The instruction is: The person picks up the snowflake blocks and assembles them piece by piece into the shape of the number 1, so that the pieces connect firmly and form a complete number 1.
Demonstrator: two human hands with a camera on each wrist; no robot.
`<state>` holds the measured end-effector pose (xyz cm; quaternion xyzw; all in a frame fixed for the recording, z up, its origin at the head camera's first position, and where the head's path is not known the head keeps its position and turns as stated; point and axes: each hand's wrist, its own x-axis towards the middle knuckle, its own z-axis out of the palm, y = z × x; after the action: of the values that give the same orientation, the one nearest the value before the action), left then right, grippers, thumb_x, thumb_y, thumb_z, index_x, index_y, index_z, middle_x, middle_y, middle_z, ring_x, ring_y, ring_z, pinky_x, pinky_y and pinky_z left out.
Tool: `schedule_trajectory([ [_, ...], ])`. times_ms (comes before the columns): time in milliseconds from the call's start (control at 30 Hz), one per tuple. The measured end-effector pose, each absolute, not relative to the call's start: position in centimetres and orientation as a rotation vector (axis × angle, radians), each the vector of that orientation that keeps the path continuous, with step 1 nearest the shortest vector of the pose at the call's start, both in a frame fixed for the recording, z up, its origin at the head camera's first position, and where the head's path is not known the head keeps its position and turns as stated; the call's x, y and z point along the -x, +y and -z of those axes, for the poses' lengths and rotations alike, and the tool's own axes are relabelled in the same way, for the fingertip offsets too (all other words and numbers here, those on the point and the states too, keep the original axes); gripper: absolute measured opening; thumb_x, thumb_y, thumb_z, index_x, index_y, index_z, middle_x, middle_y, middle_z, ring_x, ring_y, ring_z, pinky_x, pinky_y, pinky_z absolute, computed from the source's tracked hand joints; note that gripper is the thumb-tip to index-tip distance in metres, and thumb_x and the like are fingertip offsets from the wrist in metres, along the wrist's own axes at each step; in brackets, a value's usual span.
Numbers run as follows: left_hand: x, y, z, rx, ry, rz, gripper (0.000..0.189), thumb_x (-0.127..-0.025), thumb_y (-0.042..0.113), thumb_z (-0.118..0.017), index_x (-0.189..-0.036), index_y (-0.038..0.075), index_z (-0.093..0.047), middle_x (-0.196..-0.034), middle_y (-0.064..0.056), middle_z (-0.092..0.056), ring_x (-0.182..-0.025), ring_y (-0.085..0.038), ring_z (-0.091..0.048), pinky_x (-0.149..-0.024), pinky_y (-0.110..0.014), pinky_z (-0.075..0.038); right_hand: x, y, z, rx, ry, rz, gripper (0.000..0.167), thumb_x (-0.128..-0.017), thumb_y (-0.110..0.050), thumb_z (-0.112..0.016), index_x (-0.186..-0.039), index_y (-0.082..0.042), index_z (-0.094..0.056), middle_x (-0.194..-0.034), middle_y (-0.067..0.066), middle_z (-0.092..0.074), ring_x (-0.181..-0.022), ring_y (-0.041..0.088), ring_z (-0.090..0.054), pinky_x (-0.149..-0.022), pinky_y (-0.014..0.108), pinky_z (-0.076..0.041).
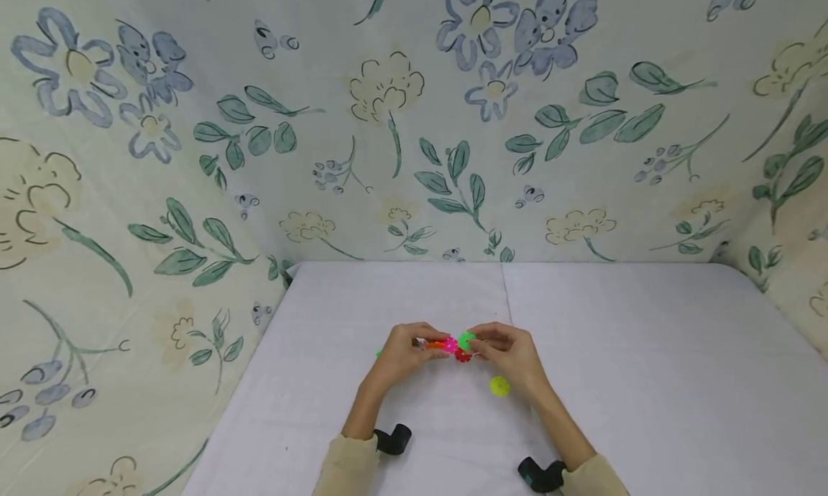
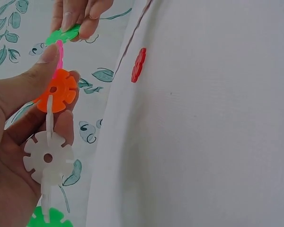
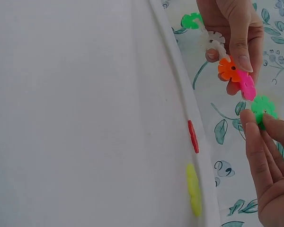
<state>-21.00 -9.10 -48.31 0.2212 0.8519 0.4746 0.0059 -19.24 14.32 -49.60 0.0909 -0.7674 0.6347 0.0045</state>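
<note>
My left hand [image 1: 399, 351] grips a chain of slotted, flower-shaped plastic discs between thumb and fingers. In the left wrist view the chain runs from a green disc [image 2: 48, 218] through white discs [image 2: 59, 158] to an orange disc [image 2: 65, 87]. A pink disc [image 3: 246, 86] forms its upper end. Thumb and fingers of my right hand [image 1: 514, 351] pinch another green disc [image 3: 263, 106], whose edge is right at the pink disc's edge. Below the hands, a red disc [image 2: 138, 65] and a yellow disc [image 1: 499, 387] lie loose on the white-covered table.
The white cloth [image 1: 614, 352] covers the table, with a crease running across it. Floral fabric [image 1: 414, 122] hangs behind and at the sides. Black wrist devices [image 1: 396, 440] sit at both cuffs.
</note>
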Motion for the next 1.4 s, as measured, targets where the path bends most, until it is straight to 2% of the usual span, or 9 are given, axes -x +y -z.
schedule_trajectory([
  [267,21.03,-9.01,48.35,-0.674,2.677,-1.471,0.026,-0.085,0.019,-0.085,-0.111,0.014,-0.082,-0.103,0.004,-0.079,-0.094,-0.009,-0.063,-0.078,-0.021,-0.052,19.2,14.23,49.36,-0.281,-2.393,-1.964,0.017,-0.092,-0.004,-0.077,-0.108,-0.001,-0.076,-0.105,0.021,-0.076,-0.087,0.03,-0.078,-0.077,0.039,-0.064],
  [433,21.08,-8.96,48.42,-0.681,2.669,-1.497,0.025,-0.085,0.019,-0.085,-0.11,0.014,-0.083,-0.102,0.004,-0.079,-0.094,-0.01,-0.064,-0.078,-0.021,-0.051,19.2,14.25,49.45,-0.32,-2.38,-1.959,0.016,-0.092,-0.003,-0.077,-0.108,-0.001,-0.076,-0.104,0.022,-0.076,-0.087,0.034,-0.077,-0.076,0.04,-0.064],
  [667,21.07,-8.97,48.26,-0.7,2.648,-1.52,0.023,-0.085,0.017,-0.085,-0.108,0.013,-0.083,-0.101,0.003,-0.079,-0.095,-0.015,-0.066,-0.077,-0.022,-0.049,19.27,14.18,49.61,-0.418,-2.359,-1.926,0.017,-0.09,0.0,-0.077,-0.106,0.001,-0.076,-0.103,0.023,-0.077,-0.086,0.018,-0.079,-0.074,0.031,-0.064],
  [733,21.08,-8.97,48.26,-0.706,2.646,-1.516,0.022,-0.085,0.017,-0.085,-0.107,0.013,-0.083,-0.1,0.003,-0.079,-0.094,-0.015,-0.066,-0.078,-0.022,-0.048,19.25,14.15,49.6,-0.433,-2.351,-1.933,0.016,-0.089,0.002,-0.077,-0.105,0.002,-0.077,-0.103,0.023,-0.077,-0.085,0.019,-0.079,-0.074,0.03,-0.064],
  [933,20.87,-8.87,47.99,-0.718,2.63,-1.518,0.022,-0.084,0.015,-0.086,-0.107,0.012,-0.083,-0.096,0.003,-0.077,-0.09,-0.011,-0.063,-0.077,-0.023,-0.047,19.07,14.12,49.44,-0.476,-2.339,-1.943,0.015,-0.088,0.003,-0.077,-0.103,0.002,-0.078,-0.103,0.023,-0.078,-0.083,0.014,-0.079,-0.075,0.034,-0.064],
  [1133,20.86,-8.71,47.96,-0.739,2.633,-1.538,0.024,-0.084,0.014,-0.085,-0.107,0.011,-0.083,-0.095,0.002,-0.077,-0.09,-0.01,-0.062,-0.076,-0.022,-0.046,18.99,14.19,49.27,-0.487,-2.339,-1.931,0.015,-0.088,0.003,-0.077,-0.103,0.002,-0.079,-0.103,0.023,-0.078,-0.083,0.016,-0.079,-0.074,0.028,-0.063],
  [1267,20.87,-8.66,48.1,-0.737,2.622,-1.536,0.023,-0.087,0.017,-0.084,-0.109,0.013,-0.082,-0.097,0.002,-0.078,-0.092,-0.012,-0.064,-0.081,-0.025,-0.049,19.07,14.49,49.1,-0.473,-2.357,-1.943,0.017,-0.089,0.001,-0.077,-0.106,0.001,-0.078,-0.104,0.023,-0.077,-0.086,0.019,-0.079,-0.075,0.029,-0.063],
  [1400,20.74,-8.47,48.14,-0.75,2.613,-1.52,0.029,-0.09,0.019,-0.082,-0.117,0.011,-0.079,-0.108,0.001,-0.078,-0.101,-0.016,-0.068,-0.092,-0.037,-0.053,19.16,14.76,49.0,-0.395,-2.38,-1.986,0.018,-0.091,-0.001,-0.076,-0.109,0.002,-0.077,-0.105,0.024,-0.077,-0.088,0.019,-0.079,-0.076,0.031,-0.064],
])
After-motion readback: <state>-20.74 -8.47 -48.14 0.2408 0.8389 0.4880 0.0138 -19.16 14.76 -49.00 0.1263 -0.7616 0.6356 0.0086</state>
